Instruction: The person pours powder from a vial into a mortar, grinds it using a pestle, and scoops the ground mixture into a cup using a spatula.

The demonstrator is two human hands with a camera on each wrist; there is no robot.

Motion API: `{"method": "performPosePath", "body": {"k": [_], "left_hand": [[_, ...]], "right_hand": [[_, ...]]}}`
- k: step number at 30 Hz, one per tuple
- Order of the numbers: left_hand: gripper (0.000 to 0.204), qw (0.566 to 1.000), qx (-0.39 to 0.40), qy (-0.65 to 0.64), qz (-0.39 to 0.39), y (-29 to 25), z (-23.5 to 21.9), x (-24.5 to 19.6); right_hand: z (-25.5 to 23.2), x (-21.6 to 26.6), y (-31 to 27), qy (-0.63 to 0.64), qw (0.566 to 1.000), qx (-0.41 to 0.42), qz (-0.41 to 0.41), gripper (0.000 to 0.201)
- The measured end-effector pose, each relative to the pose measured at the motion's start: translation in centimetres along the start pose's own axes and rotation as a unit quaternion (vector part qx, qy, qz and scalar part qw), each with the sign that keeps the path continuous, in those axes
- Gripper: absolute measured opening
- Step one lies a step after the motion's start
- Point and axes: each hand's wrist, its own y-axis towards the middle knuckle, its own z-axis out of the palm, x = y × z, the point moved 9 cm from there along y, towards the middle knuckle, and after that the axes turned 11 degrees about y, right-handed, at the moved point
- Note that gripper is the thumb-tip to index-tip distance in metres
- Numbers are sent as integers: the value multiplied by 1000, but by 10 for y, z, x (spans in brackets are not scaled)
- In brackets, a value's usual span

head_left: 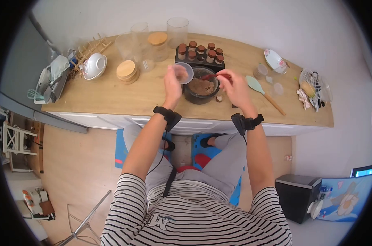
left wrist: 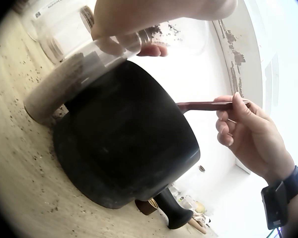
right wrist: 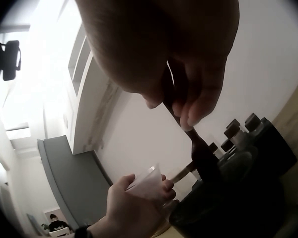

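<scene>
My left hand (head_left: 172,85) holds a clear plastic cup (head_left: 186,73) tilted at the left rim of a deep black bowl (head_left: 198,98). Dark specks cling inside the cup in the left wrist view. Brown crumbly powder (head_left: 201,87) fills much of the bowl. Over the bowl's right side, my right hand (head_left: 235,88) pinches the handle of a dark red spoon (head_left: 209,76). The spoon's broad end (right wrist: 204,161) reaches down into the bowl in the right wrist view. Beside the bowl stands a clear tube (left wrist: 64,82) partly filled with grey-brown powder.
Behind the bowl, a black rack (head_left: 199,65) carries several brown-capped bottles. A small cap (head_left: 219,98) lies right of the bowl, before a green spatula (head_left: 255,85). Wooden-lidded jars (head_left: 127,73) stand to the left. Crumbs dot the counter (left wrist: 20,163).
</scene>
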Motion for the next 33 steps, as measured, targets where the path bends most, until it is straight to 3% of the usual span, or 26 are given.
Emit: {"method": "performPosePath", "body": {"k": [1, 4, 7, 8, 12, 15, 17, 21, 23, 27, 29, 33], "left_hand": [[57, 1000, -4, 1, 1, 1, 0, 2], [56, 1000, 1, 17, 12, 0, 0, -2], [56, 1000, -2, 23, 12, -1, 0, -7], [56, 1000, -3, 23, 12, -1, 1, -8], [56, 1000, 0, 25, 4, -2, 0, -12], [56, 1000, 2, 24, 1, -3, 1, -12], [56, 1000, 4, 25, 7, -3, 2, -11], [56, 1000, 0, 27, 16, -1, 2, -8], [56, 1000, -2, 24, 15, 1, 0, -8], [56, 1000, 2, 30, 9, -2, 1, -9], [56, 1000, 4, 23, 7, -1, 3, -8], [56, 1000, 4, 26, 6, -1, 2, -9]], "right_hand": [[-11, 2, 0, 11, 998, -53, 17, 12], [-9, 12, -1, 25, 998, -65, -5, 15], [20, -6, -3, -7, 999, 3, 40, 14], [24, -4, -2, -35, 999, -8, 5, 14], [4, -5, 3, -45, 998, -47, 8, 16], [-13, 13, 6, -53, 998, -23, 34, 16], [1, 10, 4, -76, 988, 102, 83, 15], [21, 6, 3, -95, 991, 86, 27, 15], [14, 13, 6, -22, 1000, 7, 18, 17], [16, 19, 4, -26, 998, 11, 58, 17], [33, 16, 4, -98, 994, 49, -23, 16], [9, 9, 7, -107, 993, -47, -32, 16]]}}
